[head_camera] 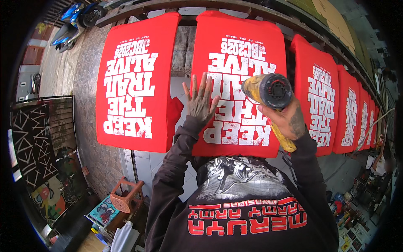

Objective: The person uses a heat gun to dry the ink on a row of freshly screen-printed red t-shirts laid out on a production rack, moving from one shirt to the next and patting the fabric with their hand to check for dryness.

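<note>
A red T-shirt (pixel 239 28) with large white printed lettering is stretched flat over a board in front of me. My right hand (pixel 285 118) grips a worn yellow heat gun (pixel 255 86) by its handle, above the right side of this shirt. The gun's round black rear end faces up at me, and its nozzle is hidden underneath. My left hand (pixel 201 102) is spread with its fingers apart over the shirt's left edge, holding nothing. Whether its palm touches the fabric, I cannot tell. Another red printed T-shirt (pixel 135 31) lies on a board to the left.
Several more red printed shirts (pixel 318 56) stretch away to the right along a rail (pixel 277 19). A dark cable (pixel 289 165) hangs below the heat gun. An orange stool (pixel 121 201) stands at lower left, with a blue motorcycle (pixel 70 23) at upper left. Clutter (pixel 349 214) covers the lower right.
</note>
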`<state>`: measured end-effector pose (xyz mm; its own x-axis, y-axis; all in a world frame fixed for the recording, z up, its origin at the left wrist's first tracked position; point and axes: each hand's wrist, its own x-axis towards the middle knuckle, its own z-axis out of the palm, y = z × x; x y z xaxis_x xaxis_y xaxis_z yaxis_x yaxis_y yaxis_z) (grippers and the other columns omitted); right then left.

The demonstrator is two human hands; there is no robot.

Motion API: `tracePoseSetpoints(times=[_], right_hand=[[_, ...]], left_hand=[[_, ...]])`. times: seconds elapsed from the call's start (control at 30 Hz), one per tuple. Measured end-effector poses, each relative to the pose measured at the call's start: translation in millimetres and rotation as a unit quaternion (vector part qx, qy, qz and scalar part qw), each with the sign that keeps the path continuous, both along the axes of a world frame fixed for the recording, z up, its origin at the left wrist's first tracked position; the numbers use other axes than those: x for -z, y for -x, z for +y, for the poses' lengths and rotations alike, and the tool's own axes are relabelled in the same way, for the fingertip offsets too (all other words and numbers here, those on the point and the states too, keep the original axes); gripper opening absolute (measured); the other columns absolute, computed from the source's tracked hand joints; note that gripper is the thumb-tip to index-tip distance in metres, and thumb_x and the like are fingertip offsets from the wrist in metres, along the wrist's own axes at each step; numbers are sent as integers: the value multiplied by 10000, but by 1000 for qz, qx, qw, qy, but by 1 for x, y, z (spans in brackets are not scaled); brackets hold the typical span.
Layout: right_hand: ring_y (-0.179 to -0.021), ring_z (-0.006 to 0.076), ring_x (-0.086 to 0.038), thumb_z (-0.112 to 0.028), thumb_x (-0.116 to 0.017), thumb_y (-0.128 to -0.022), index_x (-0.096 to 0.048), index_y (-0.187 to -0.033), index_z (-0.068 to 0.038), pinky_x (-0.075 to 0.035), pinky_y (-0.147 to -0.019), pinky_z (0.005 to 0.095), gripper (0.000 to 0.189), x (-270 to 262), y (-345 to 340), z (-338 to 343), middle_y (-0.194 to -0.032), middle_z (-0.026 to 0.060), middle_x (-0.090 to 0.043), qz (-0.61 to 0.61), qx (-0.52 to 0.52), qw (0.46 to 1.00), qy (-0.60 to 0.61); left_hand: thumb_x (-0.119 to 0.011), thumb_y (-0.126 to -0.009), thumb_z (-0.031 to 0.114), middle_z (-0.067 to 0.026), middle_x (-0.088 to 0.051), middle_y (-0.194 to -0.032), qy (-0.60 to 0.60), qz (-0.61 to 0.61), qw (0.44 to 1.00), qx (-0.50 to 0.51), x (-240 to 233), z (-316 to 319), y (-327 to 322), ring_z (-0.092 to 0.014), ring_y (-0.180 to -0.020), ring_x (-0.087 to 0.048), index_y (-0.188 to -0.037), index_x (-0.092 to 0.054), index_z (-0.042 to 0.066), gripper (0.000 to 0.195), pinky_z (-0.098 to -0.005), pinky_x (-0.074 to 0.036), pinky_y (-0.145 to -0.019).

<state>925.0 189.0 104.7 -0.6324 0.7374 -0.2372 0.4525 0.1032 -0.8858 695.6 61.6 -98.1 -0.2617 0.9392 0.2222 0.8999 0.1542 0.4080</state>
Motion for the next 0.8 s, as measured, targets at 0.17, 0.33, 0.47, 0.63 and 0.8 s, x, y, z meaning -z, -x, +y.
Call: tracePoseSetpoints(times=[0.17,0.33,0.47,0.63,0.8], right_hand=[[-1149,232,-716,-97,-838,-859,-588,-1357,-19,-555,-980,376,563,5,31,5,-1204,140,-741,-9,-87,996,2],[-1136,227,-707,-94,-814,-878,-589,-1342,-9,-546,-994,382,523,5,61,-8,-1216,139,-737,-20,-132,990,-43],[-1131,222,-709,-73,-808,-872,-579,-1339,13,-559,-972,371,528,7,75,-10,-1216,149,-733,-12,-134,991,21],[-1126,191,-689,-59,-808,-868,-585,-1343,17,-545,-982,355,531,3,79,-1,-1212,126,-728,-24,-147,989,25],[-1126,181,-686,-50,-810,-858,-584,-1356,15,-544,-979,349,551,7,91,7,-1215,114,-727,-13,-88,996,-15]], left_hand=[[-450,-1079,331,-189,-223,-1732,-26,-42,995,-90,7,-22,-2,-426,-1619,-104,-1661,-256,39,679,-637,-27,-1279],[-388,-1107,324,-203,-212,-1730,-44,-133,982,-127,23,-32,-7,-441,-1613,-115,-1660,-246,31,642,-605,-73,-1290],[-377,-1111,333,-206,-205,-1734,-48,-145,978,-143,29,-32,-6,-425,-1616,-125,-1658,-239,11,650,-563,-92,-1300],[-365,-1112,330,-217,-207,-1730,-44,-135,980,-141,32,-32,-7,-420,-1618,-127,-1656,-233,-4,652,-554,-91,-1302],[-369,-1109,324,-224,-211,-1726,-29,-112,985,-130,26,-30,-6,-417,-1619,-123,-1649,-232,-24,657,-552,-92,-1305]])
